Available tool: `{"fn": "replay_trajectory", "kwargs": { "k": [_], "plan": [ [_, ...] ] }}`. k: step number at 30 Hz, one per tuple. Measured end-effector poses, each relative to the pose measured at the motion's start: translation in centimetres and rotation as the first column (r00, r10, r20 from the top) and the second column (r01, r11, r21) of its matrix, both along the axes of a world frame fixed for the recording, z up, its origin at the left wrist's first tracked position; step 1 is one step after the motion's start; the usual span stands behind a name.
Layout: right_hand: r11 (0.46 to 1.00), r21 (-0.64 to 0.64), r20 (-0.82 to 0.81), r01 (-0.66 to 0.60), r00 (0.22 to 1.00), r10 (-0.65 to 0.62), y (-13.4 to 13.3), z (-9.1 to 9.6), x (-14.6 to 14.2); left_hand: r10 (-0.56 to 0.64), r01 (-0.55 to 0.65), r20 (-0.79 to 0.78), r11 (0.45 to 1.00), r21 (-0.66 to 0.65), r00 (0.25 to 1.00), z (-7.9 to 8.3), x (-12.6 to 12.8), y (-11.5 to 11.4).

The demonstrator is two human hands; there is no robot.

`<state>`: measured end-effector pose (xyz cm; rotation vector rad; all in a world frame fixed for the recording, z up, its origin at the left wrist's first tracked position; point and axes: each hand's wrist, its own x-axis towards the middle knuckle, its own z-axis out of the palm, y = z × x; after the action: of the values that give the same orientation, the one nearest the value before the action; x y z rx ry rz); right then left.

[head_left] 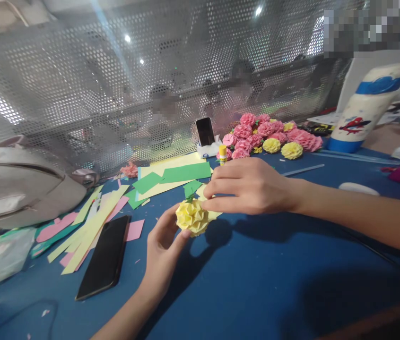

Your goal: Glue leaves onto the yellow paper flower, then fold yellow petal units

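Observation:
A yellow folded paper flower [192, 217] is held just above the blue table [274, 283]. My left hand [160, 250] cups it from below, thumb and fingers closed round it. My right hand [249, 186] reaches in from the right and pinches the flower's right side, with a bit of yellow paper under its fingers. A small green paper piece [190, 189] sits right behind the flower.
A black phone [105, 257] lies left of my hands amid yellow, pink and green paper strips [90, 226]. Farther back: green sheets [186, 172], a glue stick [222, 155], a propped phone [205, 132], a pile of pink and yellow paper flowers [267, 134], a white bottle [366, 108], a grey bag [19, 184], a perforated metal screen [115, 85].

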<state>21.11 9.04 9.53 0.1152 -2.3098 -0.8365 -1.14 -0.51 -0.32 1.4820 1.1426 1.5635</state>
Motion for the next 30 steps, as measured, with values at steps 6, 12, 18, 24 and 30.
{"fn": "replay_trajectory", "kwargs": {
  "k": [6, 12, 18, 24, 30],
  "plan": [
    [1.000, 0.010, 0.008, 0.003, 1.000, -0.003, 0.05, 0.16, 0.07, -0.003, 0.003, -0.002, 1.000, -0.005, 1.000, -0.03, 0.01, 0.09],
    [0.999, 0.026, 0.002, 0.030, 1.000, -0.030, 0.17, 0.18, 0.00, 0.006, -0.006, 0.001, 1.000, -0.009, 1.000, 0.08, 0.09, 0.11],
    [1.000, 0.005, 0.002, 0.025, 1.000, -0.025, 0.40, 0.14, 0.02, 0.003, -0.003, 0.004, 1.000, -0.005, 1.000, 0.12, 0.03, 0.06],
    [0.999, -0.035, 0.013, 0.034, 0.999, -0.034, 0.53, 0.06, 0.08, 0.001, -0.001, -0.003, 1.000, -0.008, 1.000, -0.03, -0.02, 0.04],
    [0.949, -0.307, -0.040, -0.066, 0.998, 0.056, 0.54, 0.23, 0.13, -0.008, 0.008, -0.008, 1.000, 0.007, 1.000, -0.10, -0.10, 0.03]
  ]
}}
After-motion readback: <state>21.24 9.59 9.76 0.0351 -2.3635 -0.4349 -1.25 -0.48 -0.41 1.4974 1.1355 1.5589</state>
